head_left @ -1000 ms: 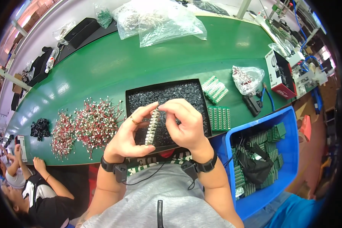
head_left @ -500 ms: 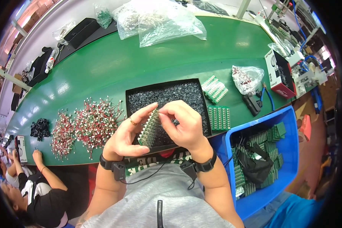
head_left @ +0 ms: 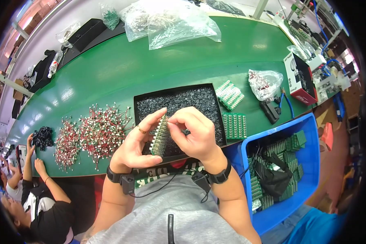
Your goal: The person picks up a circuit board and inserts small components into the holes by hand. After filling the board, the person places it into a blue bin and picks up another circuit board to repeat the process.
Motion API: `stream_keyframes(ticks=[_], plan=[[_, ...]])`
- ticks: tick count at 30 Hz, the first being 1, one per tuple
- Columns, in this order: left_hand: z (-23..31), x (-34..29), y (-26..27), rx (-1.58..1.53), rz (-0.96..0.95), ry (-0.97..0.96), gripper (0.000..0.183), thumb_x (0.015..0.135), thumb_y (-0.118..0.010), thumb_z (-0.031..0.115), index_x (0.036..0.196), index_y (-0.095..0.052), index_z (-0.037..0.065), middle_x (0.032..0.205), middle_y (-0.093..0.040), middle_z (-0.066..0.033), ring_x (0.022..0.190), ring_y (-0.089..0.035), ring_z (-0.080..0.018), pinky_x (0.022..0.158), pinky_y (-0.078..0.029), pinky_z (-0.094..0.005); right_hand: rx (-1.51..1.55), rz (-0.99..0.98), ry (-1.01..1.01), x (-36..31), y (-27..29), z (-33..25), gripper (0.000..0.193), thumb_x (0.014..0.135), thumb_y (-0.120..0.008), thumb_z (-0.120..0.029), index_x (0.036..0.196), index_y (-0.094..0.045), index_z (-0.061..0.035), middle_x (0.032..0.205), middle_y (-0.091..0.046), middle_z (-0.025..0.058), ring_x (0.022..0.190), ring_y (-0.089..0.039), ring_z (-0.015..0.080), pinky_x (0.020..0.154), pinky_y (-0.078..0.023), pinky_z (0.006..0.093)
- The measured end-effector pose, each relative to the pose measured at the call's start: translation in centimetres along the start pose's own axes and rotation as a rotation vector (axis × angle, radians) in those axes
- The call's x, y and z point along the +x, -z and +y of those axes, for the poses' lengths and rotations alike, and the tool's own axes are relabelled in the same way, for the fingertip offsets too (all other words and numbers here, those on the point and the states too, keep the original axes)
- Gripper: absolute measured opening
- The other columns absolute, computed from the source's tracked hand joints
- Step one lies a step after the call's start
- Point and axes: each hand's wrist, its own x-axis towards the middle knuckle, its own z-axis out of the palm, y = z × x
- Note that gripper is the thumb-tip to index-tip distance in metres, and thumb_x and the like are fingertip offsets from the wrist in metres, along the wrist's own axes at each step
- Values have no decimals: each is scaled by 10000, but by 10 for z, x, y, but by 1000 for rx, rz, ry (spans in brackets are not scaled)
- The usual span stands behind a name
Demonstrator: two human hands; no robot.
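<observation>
My left hand grips a green circuit board panel by its ends, thumb at the lower end and fingers at the upper. The panel is tilted nearly edge-on, with rows of small parts along it. My right hand pinches thumb and forefinger together against the panel's upper right edge. Whatever lies between those fingertips is too small to make out. Beneath both hands is a shallow black tray filled with small dark pieces.
Left of the tray lie heaps of red-wired connectors and a black heap, where a co-worker's hand rests. On the right are stacked boards, blue-handled cutters, a plastic bag and a blue bin of boards.
The panel has turned slightly in my left hand, and my right fingertips have shifted a little left with it. A co-worker's hand has reached to the black heap.
</observation>
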Motion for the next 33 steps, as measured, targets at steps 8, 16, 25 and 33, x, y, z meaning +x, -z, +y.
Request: stream_keyframes(ticks=[8,16,25,33], plan=[[-1,2,-4,-116,59,-42,1123,777,-870,164,1690,-256,-64,1630,-464,-171,1514,-465,-254,1260,-343,-394,31,21,-36,-5,3,-1,133,882,-789,64,988,-739,2,941,-724,111,748,-698,167,633,-568,274],[2,-1,-4,-2,68,59,1121,761,-858,144,1687,-261,-65,1690,-404,-155,1573,-389,-233,1271,-328,-382,5,-20,52,-2,1,1,159,873,-811,63,1006,-745,6,947,-721,107,750,-686,157,628,-558,265],[1,1,-3,1,42,8,1107,777,-853,133,1694,-260,-51,1679,-420,-141,1544,-425,-222,1248,-354,-379,27,-23,101,-1,-2,1,140,872,-796,74,980,-732,10,929,-722,122,776,-716,190,638,-572,283],[4,1,-5,-76,77,-24,1111,775,-854,135,1704,-265,-22,1536,-548,-144,1436,-529,-239,1201,-417,-379,61,-37,16,-6,3,-4,170,833,-812,80,972,-742,8,951,-736,141,772,-721,228,652,-585,310]])
